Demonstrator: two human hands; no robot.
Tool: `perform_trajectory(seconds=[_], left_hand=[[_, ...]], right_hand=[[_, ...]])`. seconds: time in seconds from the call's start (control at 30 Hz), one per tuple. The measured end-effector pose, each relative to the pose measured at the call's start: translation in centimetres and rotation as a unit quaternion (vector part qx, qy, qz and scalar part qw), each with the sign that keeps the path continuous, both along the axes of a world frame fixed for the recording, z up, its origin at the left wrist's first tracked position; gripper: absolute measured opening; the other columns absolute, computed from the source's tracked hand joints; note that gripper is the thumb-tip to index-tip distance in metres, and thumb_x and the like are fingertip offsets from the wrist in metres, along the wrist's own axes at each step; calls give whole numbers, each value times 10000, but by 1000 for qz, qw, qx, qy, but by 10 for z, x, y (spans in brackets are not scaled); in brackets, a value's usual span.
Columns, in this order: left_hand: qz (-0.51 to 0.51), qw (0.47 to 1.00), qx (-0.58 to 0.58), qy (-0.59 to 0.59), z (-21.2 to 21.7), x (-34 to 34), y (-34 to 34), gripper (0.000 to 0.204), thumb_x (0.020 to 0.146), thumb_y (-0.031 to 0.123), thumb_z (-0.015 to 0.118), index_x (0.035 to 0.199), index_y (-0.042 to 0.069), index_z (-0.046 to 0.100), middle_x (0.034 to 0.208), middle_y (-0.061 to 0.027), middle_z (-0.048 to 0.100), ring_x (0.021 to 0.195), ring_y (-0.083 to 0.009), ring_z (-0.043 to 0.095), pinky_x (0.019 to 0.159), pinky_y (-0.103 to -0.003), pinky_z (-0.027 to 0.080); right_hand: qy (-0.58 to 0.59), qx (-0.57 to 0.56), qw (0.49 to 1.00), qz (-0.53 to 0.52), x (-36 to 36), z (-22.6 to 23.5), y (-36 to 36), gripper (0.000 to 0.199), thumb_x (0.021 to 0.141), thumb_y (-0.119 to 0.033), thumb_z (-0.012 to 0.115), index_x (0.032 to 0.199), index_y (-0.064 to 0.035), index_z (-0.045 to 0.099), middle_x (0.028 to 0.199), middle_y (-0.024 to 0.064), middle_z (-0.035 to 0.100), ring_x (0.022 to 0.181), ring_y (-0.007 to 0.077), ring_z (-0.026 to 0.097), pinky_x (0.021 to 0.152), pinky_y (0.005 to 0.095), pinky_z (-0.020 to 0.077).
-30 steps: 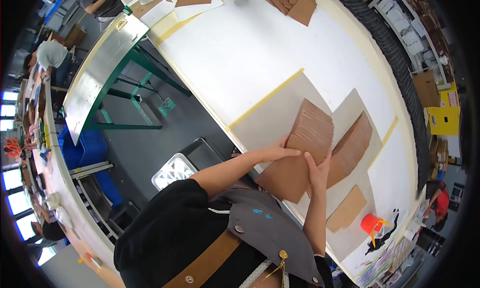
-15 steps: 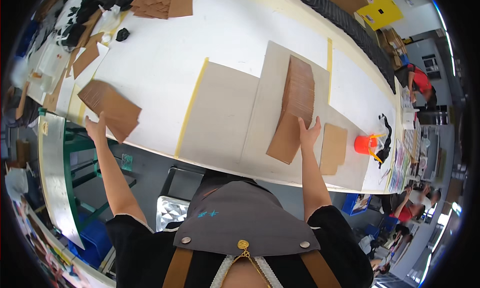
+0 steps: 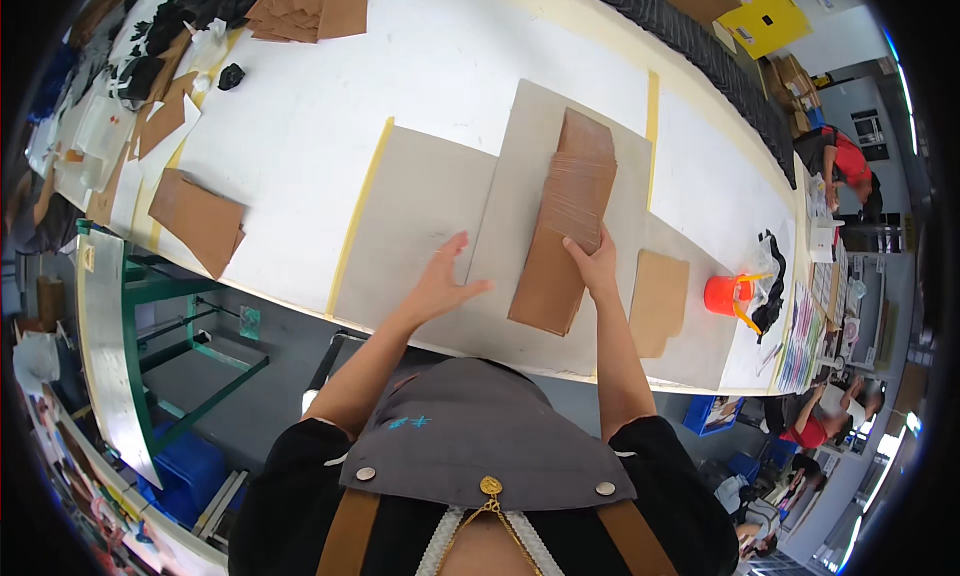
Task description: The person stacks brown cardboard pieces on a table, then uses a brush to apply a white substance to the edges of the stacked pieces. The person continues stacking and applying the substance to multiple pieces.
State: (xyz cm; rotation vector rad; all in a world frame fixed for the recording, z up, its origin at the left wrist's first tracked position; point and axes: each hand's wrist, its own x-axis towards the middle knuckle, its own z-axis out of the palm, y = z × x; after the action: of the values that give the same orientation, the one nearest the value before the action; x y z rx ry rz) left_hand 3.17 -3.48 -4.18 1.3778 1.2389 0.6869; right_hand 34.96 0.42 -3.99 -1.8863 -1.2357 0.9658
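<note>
A fanned stack of brown flat pieces [image 3: 562, 231], like leather or card, lies on a grey board [image 3: 510, 176] in front of me. My right hand [image 3: 594, 260] grips the stack's right edge, thumb on top and fingers at the side. To the left, my left hand [image 3: 442, 284] hovers over another grey board [image 3: 385, 226], empty, with thumb and fingers apart. A smaller brown stack [image 3: 200, 221] rests at the table's left front edge, away from both hands. Right of my right hand is a single lighter tan card template [image 3: 658, 304] with a notched edge.
An orange-red cup [image 3: 724, 295] with yellow-handled tools stands at the right, beside black scraps [image 3: 769, 286]. More brown pieces [image 3: 318, 6] lie at the far left. A green-framed stand [image 3: 150, 356] adjoins the table's left end. People work in the background at right.
My left hand has let go of the smaller brown stack, which now lies at the left, and has moved right towards the main stack. My right hand has closed on the main stack's edge.
</note>
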Motion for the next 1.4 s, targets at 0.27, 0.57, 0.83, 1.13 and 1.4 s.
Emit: perform_trajectory(seconds=[0.27, 0.57, 0.83, 1.13, 1.4], left_hand=[[54, 915, -189, -353, 28, 16, 15, 838, 845, 305, 833, 1484, -27, 404, 1369, -160, 589, 1268, -235, 560, 1072, -374, 454], [227, 914, -83, -326, 55, -81, 40, 688, 877, 199, 788, 1450, 11, 459, 1300, -128, 630, 1194, -212, 599, 1010, -357, 494], [399, 895, 17, -200, 76, -283, 114, 360, 941, 200, 709, 1225, 17, 585, 1126, -121, 667, 999, -185, 656, 835, -328, 560], [406, 897, 67, 160, -26, -254, 50, 510, 945, 114, 676, 1393, -40, 488, 1313, -184, 579, 1166, -266, 591, 951, -364, 505], [150, 945, 206, 205, -29, -67, -71, 504, 854, 36, 687, 1337, 10, 548, 1272, -227, 573, 1183, -419, 532, 1019, -484, 445]], right_hand=[[333, -134, 932, 56, -99, 74, 0, 622, 842, -88, 789, 1383, 35, 507, 1272, 155, 633, 1184, 262, 615, 991, 375, 512], [407, -131, 879, 211, -201, 88, 65, 673, 868, -155, 787, 1409, 76, 461, 1322, 185, 598, 1198, 259, 604, 986, 374, 521], [-31, 96, 987, 128, -152, 41, 90, 702, 887, -273, 772, 1454, -9, 455, 1433, 181, 524, 1368, 319, 460, 1111, 421, 410], [-141, -44, 976, -157, 45, -49, 126, 794, 740, -466, 854, 1274, 64, 599, 1229, 235, 660, 1132, 375, 639, 966, 445, 507], [-30, -122, 980, -157, 64, -64, 167, 770, 671, -360, 884, 1238, 88, 618, 1136, 227, 710, 1043, 351, 700, 883, 425, 560]])
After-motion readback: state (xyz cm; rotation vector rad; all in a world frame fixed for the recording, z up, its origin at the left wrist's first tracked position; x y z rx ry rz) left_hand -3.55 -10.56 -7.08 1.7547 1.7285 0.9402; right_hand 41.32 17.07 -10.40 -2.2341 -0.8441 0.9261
